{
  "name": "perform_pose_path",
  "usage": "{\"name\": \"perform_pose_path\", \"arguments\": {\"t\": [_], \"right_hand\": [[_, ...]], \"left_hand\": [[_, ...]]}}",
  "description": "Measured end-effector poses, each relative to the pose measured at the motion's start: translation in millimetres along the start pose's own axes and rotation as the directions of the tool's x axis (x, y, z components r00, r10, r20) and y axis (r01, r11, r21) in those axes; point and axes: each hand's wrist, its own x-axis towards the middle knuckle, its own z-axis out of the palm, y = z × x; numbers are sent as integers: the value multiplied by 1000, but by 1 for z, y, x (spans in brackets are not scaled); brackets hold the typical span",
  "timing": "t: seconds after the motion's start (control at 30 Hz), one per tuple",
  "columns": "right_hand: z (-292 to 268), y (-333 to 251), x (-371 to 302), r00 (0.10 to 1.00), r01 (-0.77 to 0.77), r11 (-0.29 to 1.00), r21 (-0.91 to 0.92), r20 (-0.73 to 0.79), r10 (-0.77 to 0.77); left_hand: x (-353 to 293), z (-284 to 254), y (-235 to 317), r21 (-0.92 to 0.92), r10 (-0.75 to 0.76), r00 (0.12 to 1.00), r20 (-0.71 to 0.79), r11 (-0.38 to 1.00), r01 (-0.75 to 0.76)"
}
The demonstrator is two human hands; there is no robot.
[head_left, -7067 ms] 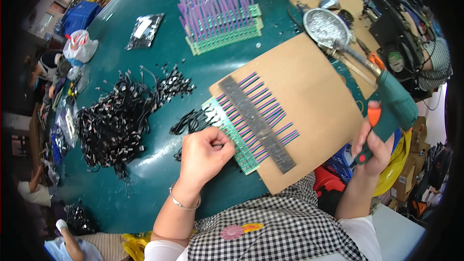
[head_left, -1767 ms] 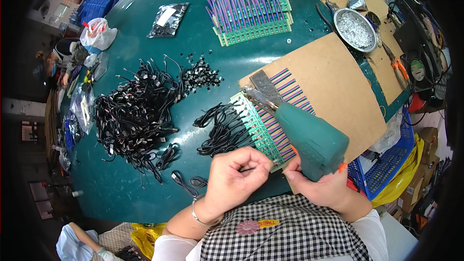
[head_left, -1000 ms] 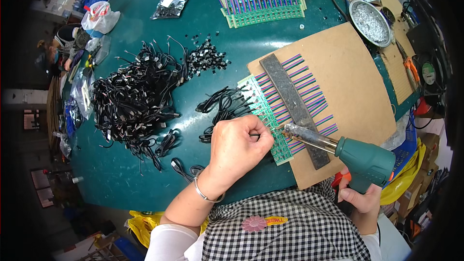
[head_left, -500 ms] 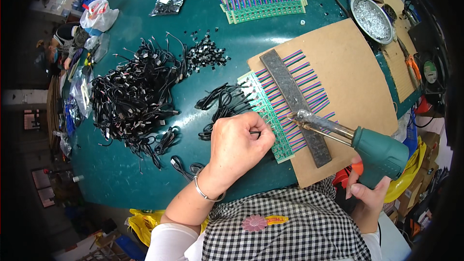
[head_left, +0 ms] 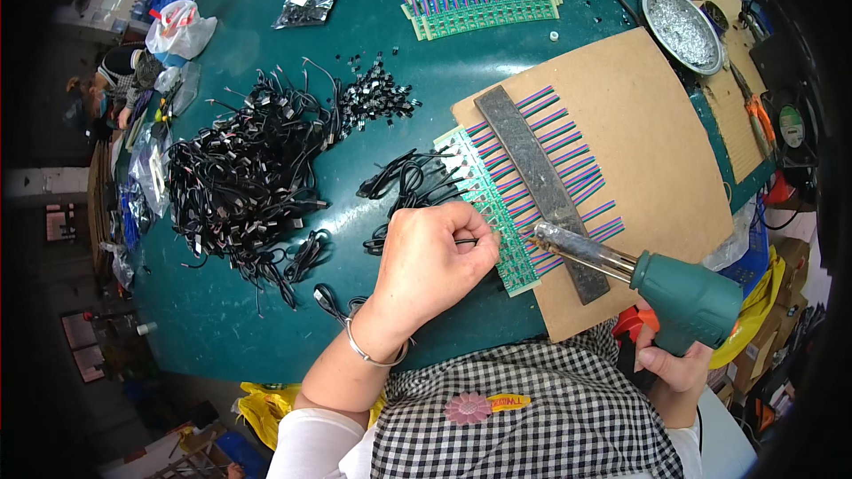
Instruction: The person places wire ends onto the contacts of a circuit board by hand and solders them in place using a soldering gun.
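- Dark green, the round counter carried everything for the job within my reach, with the brown cardboard sheet laid under the hot spot to spare the top.
- My left hand was curled nearly closed, thumb and fingers pinching a thin black wire so its end met the near edge of the green circuit strip.
- A grey metal bar lay across the purple and blue wires, apparently to weigh them flat and keep the strip from sliding.
- My right hand was wrapped tight on the grip of the green soldering gun, its barrel angled down, tip at the strip's edge beside the pinched wire.
- Loose black cables sat piled to my left, ready for picking.
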Motion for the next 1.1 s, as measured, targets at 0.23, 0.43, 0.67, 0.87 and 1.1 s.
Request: {"name": "perform_pose_path", "arguments": {"t": [0.23,0.43,0.67,0.87,1.1], "right_hand": [[5,-1,-1,995,-90,996,-6,-38,90],[-15,26,-5,995,20,995,-101,96,-10],[-18,26,2,972,112,993,-45,213,-100],[-4,9,5,996,85,985,148,-12,-84],[8,12,12,977,200,971,133,-102,-187]], "left_hand": [[3,-2,3,21,1,1000,25,1000,-1],[1,2,4,41,-19,1000,-12,999,19],[1,4,2,38,15,999,-29,999,-14],[2,3,3,44,-2,1000,-23,999,3],[-3,0,-1,93,44,998,-52,995,-39]]}}
